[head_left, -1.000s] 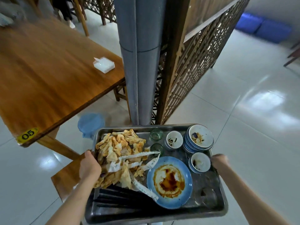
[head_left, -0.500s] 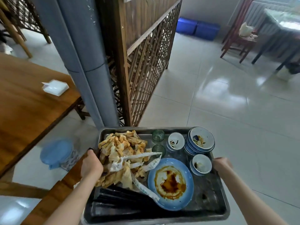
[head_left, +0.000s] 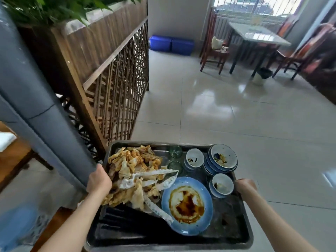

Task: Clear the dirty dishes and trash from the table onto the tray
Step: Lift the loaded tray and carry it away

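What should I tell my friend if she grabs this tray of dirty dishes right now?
Left hand grips the left rim of the metal tray; right hand grips the right rim.
On the tray: pile of crumpled stained napkins, big blue sauce-smeared plate, stacked blue-and-white bowls, two small bowls, two small glass cups.
Done: dishes and trash loaded, tray lifted.
Left: carry it level; the pile looks loose.

Both hands grip a metal tray [head_left: 236, 239]: left hand [head_left: 99, 180] on its left rim, right hand [head_left: 245, 185] on its right. It carries crumpled napkins [head_left: 132, 166], a sauce-stained blue plate [head_left: 187, 205], stacked bowls [head_left: 221, 160] and two glasses [head_left: 175, 151], above a tiled floor [head_left: 236, 115].
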Tool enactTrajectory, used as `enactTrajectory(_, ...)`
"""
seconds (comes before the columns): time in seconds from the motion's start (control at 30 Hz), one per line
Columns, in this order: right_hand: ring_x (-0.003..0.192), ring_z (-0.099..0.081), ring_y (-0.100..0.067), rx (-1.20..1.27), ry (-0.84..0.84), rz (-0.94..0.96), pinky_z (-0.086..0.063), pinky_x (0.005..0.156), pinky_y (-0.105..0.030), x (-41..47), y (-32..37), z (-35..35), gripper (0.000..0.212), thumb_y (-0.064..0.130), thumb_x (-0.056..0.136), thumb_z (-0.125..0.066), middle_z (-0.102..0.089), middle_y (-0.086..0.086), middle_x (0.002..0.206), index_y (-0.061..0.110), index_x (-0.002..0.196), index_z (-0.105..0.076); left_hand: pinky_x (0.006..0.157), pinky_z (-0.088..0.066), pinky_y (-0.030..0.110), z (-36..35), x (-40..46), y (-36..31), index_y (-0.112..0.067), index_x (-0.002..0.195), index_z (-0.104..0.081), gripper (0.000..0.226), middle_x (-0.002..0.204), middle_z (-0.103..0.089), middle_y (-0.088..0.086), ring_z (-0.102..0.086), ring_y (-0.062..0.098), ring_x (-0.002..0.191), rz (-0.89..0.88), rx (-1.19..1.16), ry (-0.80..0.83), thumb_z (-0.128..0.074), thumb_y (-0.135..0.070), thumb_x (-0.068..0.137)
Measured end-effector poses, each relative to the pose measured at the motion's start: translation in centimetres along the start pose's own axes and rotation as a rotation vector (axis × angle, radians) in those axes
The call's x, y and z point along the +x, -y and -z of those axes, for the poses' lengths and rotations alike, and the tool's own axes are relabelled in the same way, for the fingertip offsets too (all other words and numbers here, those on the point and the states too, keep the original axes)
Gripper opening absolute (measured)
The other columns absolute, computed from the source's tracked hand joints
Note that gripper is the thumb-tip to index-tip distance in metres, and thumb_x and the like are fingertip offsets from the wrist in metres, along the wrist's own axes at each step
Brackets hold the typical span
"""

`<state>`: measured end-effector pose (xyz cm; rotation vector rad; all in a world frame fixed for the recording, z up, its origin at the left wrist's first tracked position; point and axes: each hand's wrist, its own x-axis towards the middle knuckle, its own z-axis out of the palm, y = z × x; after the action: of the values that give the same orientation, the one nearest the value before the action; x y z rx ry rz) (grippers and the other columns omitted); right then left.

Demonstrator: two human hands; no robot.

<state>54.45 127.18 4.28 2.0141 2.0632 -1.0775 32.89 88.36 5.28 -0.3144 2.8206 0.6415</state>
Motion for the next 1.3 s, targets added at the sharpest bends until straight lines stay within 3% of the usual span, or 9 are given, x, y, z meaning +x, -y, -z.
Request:
enactTrajectory(0.3, 0.079, -0.059, -0.029, 0.06, -0.032, 0.01, -0.047, 0.067, -0.032, 5.4, 3.7, 4.8, 0.02, 0.013, 0.078, -0.068, -0.054, -0.013, 0.075, -0.002, 0.089, -0.059, 0.096, -0.041, 0.047, -0.1, 1.5, -9.2, -0.006, 0.134, -0.044, 0.04, 0.131, -0.049, 0.024, -0.049, 0.04, 0.118, -0.053, 0.005, 0.003, -0.033, -0.004, 0.096)
enactTrajectory(0.43, 0.099, -0.063, -0.032, 0.038, -0.041, 0.043, -0.042, 0.066, -0.029, 8.3, 6.3, 6.6, 0.024, 0.013, 0.079, -0.067, -0.053, -0.015, 0.085, -0.002, 0.093, -0.057, 0.097, -0.043, 0.048, -0.8, 2.9, -12.9, -0.005, 0.129, -0.049, 0.038, 0.127, -0.052, 0.026, -0.05, 0.041, 0.117, -0.097, -0.001, -0.017, -0.038, -0.002, 0.092)
enactTrajectory(0.63, 0.094, -0.064, -0.033, 0.038, -0.042, 0.052, -0.047, 0.067, -0.033, 12.9, 11.0, 8.1, 0.021, 0.013, 0.077, -0.068, -0.056, -0.017, 0.083, -0.002, 0.084, -0.054, 0.095, -0.044, 0.046, -1.4, 6.9, -19.1, -0.005, 0.126, -0.051, 0.039, 0.123, -0.055, 0.024, -0.052, 0.04, 0.114, -0.116, 0.011, -0.046, -0.038, -0.002, 0.09)
enactTrajectory(0.97, 0.092, -0.065, -0.033, 0.073, -0.068, 0.029, -0.045, 0.062, -0.031, 21.8, 21.3, 10.1, 0.019, 0.012, 0.079, -0.067, -0.058, -0.017, 0.084, -0.003, 0.085, -0.057, 0.1, -0.042, 0.043, -3.2, 15.5, -32.6, -0.004, 0.126, -0.05, 0.04, 0.125, -0.055, 0.024, -0.05, 0.038, 0.118, -0.174, 0.034, -0.021, -0.041, 0.0, 0.088)
enactTrajectory(1.17, 0.103, -0.062, -0.036, 0.095, -0.101, -0.008, -0.05, 0.08, -0.036, 28.8, 28.2, 11.8, 0.03, 0.011, 0.081, -0.066, -0.062, -0.02, 0.097, -0.009, 0.103, -0.061, 0.102, -0.04, 0.043, -4.7, 21.2, -42.3, -0.002, 0.126, -0.05, 0.039, 0.127, -0.054, 0.025, -0.049, 0.04, 0.119, -0.229, 0.061, -0.007, -0.04, 0.001, 0.089)
enactTrajectory(1.3, 0.104, -0.061, -0.037, 0.128, -0.112, -0.02, -0.05, 0.081, -0.035, 34.4, 33.0, 13.1, 0.031, 0.01, 0.08, -0.065, -0.064, -0.025, 0.11, -0.01, 0.103, -0.061, 0.102, -0.04, 0.044, -6.6, 24.7, -50.0, -0.001, 0.126, -0.051, 0.039, 0.126, -0.053, 0.026, -0.048, 0.04, 0.12, -0.217, 0.042, -0.007, -0.04, 0.003, 0.089)
